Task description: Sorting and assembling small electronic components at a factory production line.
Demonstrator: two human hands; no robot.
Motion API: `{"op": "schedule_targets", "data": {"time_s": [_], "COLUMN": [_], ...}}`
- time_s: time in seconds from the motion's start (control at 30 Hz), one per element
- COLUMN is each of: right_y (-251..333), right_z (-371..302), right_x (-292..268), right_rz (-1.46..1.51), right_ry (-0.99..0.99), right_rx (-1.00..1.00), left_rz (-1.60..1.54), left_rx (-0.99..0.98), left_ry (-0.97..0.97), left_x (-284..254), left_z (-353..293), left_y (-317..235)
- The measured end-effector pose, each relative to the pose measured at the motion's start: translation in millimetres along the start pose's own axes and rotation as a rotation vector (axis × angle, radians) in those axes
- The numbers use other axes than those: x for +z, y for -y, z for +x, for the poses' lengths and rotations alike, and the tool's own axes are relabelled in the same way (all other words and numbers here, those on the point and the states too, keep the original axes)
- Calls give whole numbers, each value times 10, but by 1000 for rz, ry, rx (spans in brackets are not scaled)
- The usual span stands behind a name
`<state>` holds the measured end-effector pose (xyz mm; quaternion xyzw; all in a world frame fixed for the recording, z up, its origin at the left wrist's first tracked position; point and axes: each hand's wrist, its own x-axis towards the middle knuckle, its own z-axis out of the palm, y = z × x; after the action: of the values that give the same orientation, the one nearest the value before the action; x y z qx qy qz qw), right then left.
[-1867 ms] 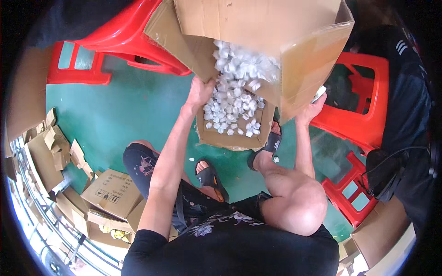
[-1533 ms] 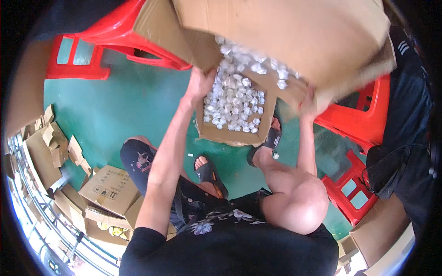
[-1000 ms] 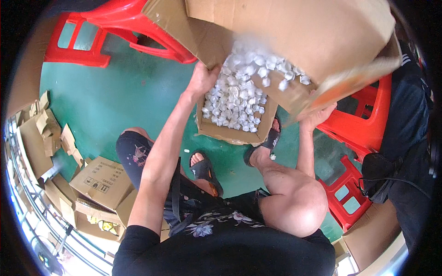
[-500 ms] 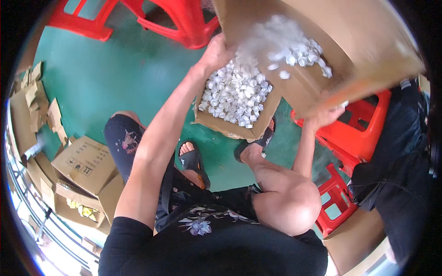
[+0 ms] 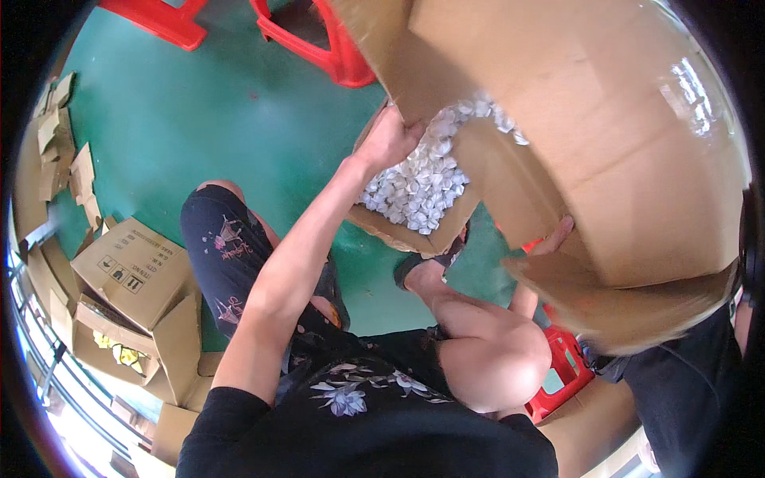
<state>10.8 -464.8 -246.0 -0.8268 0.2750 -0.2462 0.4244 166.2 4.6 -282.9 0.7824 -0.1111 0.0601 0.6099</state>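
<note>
Your left hand (image 5: 389, 140) pinched the tilted large box (image 5: 637, 175) beside the small box (image 5: 397, 232) of white pieces (image 5: 418, 190); your right hand (image 5: 557, 237), farther off, touched the large box, grip unclear.

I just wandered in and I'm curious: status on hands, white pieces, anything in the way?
Left hand gripping tilted large carton; right hand against it, partly hidden. White pieces heaped in lower box, more at carton's mouth. Carton partly hides box.
</note>
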Motion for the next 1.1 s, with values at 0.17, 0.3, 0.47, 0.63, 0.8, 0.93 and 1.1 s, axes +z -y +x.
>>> {"op": "schedule_targets", "data": {"time_s": [0.17, 0.3, 0.47, 0.63, 0.8, 0.93, 1.1], "right_y": [797, 2154, 1640, 1197, 1165, 730, 88], "right_z": [-118, -1100, -671, -88, 254, 865, 1882], "right_x": [992, 1733, 1093, 874, 926, 1275, 1570], "right_rz": [470, -343, -171, 401, 240, 386, 442], "right_ry": [63, -596, -339, -173, -61, 10, 137], "right_rx": [-259, 336, 232, -118, -70, 243, 606], "left_rz": [-329, -34, 106, -97, 144, 485, 31], "left_rx": [-306, -139, 26, -76, -148, -729, -1012], "left_ry": [108, 213, 116, 122, 45, 117, 288], "left_x": [-214, -185, -196, 100, -362, -760, -497], "left_z": [451, 157, 289, 489, 81, -821, -1750], "left_y": [155, 102, -225, -311, -380, 188, 890]}}
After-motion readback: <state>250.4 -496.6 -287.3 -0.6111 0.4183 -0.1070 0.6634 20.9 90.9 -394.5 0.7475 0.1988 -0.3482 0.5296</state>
